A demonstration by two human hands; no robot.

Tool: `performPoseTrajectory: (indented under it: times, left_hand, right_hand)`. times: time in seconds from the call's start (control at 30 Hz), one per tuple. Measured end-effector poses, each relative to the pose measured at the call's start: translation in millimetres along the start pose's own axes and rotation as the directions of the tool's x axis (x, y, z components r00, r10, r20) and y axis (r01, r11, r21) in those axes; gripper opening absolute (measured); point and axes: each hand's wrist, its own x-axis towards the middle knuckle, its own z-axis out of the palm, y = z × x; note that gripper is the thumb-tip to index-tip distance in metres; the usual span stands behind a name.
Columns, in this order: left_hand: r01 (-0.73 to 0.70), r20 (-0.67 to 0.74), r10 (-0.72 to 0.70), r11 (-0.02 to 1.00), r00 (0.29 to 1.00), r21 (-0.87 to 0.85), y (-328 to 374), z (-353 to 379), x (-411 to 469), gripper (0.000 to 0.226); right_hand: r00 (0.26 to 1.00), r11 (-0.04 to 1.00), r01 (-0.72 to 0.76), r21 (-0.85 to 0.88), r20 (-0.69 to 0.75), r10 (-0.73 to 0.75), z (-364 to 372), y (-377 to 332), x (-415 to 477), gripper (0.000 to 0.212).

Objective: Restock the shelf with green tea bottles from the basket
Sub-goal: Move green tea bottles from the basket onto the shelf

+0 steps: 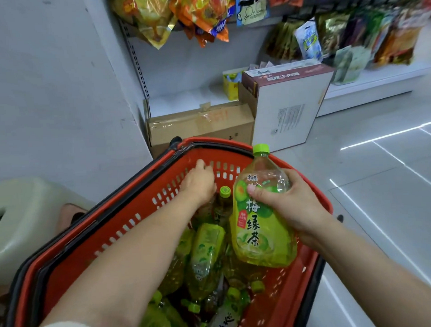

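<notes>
Left hand (198, 182) reaches palm-down into the basket (127, 214), fingertips hidden. Right hand (292, 204) grips a green tea bottle (259, 225) above the basket's right rim.

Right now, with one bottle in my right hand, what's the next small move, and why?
Probably carry the green tea bottle in your right hand to the lower shelf behind the cardboard box: it is already held above the basket.

- I wear the only camera on my head; it faces forward and steeply down along my forearms.
- It sits near: the red basket (127, 211) fills the lower half, with my left hand (198, 182) and my right hand (292, 204), gripping a green tea bottle (259, 225), around mid-frame.
- The wide lens bends the edges; the shelf (378, 79) and floor (357, 157) lie farther off, upper right.
</notes>
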Motion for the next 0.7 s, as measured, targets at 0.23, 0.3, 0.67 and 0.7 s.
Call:
performPoseTrajectory:
  times: [0.23,0.3,0.67,0.7]
  left_hand:
    - [-0.041,-0.013,0.043,0.996,0.999,0.076,-34.5,-12.5,-63.4,0.025]
    - [0.011,-0.111,-0.010,1.000,0.994,0.009,-46.7,-25.8,-93.3,0.023]
    - [0.086,-0.756,-0.212,0.975,0.619,-0.203,-73.4,-220.3,-297.9,0.034]
    - [0.077,-0.776,-0.230,0.970,0.587,-0.230,-77.9,-234.5,-321.8,0.035]
  right_hand:
    - [0.999,0.994,0.039,-0.099,-0.026,-0.042,7.3,-1.7,-4.1,0.116]
    - [0.996,0.983,0.085,-0.160,-0.001,-0.086,15.7,-13.5,-13.7,0.106]
    - [0.863,0.906,0.424,0.000,0.303,-0.404,84.6,-124.2,-125.2,0.080]
    - [0.842,0.900,0.433,0.035,0.340,-0.419,93.7,-134.2,-142.5,0.083]
